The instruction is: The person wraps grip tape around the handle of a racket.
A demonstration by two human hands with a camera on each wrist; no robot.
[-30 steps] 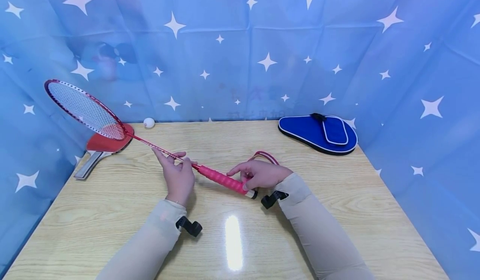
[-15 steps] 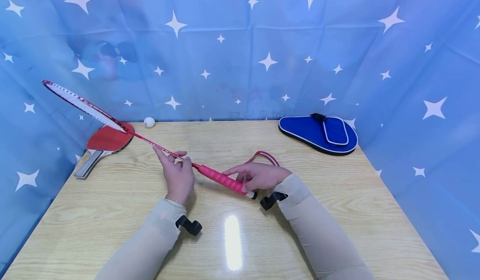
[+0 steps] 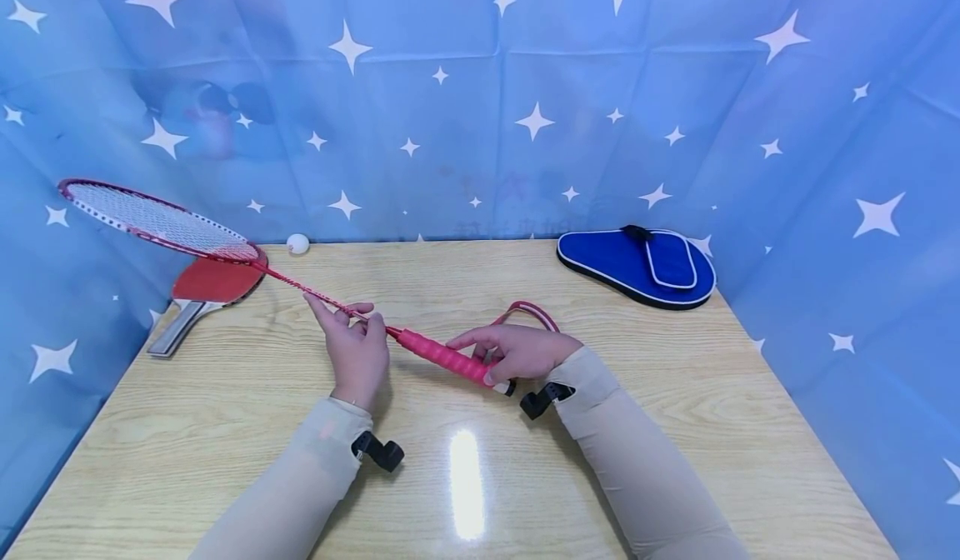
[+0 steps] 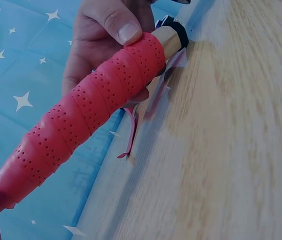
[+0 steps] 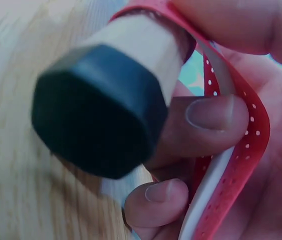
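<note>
A red badminton racket slants over the table, its strung head to the upper left. My left hand holds its shaft between thumb and fingers. Red perforated grip tape winds in overlapping turns round the handle. Toward the butt, a short stretch of bare pale wood shows before the black end cap. My right hand pinches the tape at the handle's lower end, thumb on top. In the right wrist view, the loose tape, with a white strip along it, passes between the curled fingers and the palm.
A red table tennis bat lies at the back left, partly under the racket head in this view. A white ball sits at the table's back edge. At the back right lies a blue bat case. A starry blue curtain surrounds the table.
The racket has turned about its shaft: its head, nearly edge-on half a second ago, now shows its face and reaches farther left. Both hands stay almost in place.
</note>
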